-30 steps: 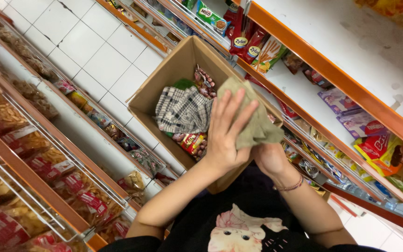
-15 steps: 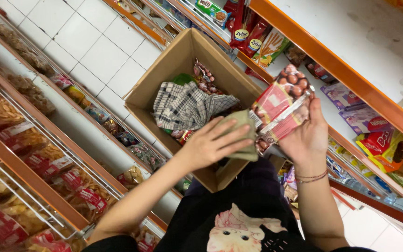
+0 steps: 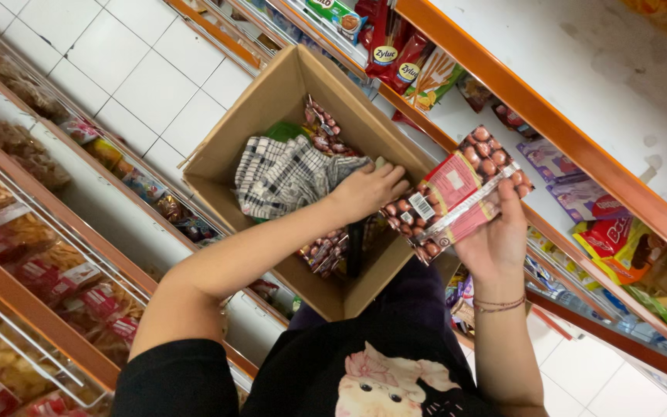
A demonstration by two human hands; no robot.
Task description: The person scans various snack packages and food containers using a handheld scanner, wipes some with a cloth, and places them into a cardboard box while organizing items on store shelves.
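Gripping red snack packets [image 3: 457, 197] right-handed [image 3: 496, 239], left hand [image 3: 368, 189] closed in the box [image 3: 272, 100] at centre, I fear the packets sliding loose.

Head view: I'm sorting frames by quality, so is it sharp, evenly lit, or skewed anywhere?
Head view: tilted, so the orange shelves run diagonally; lighting even and bright, with soft shadow inside the cardboard box; right hand and its red snack packets are sharp, as is the left hand in the box; packet film shows slight glare; bottom-left corner is softer.
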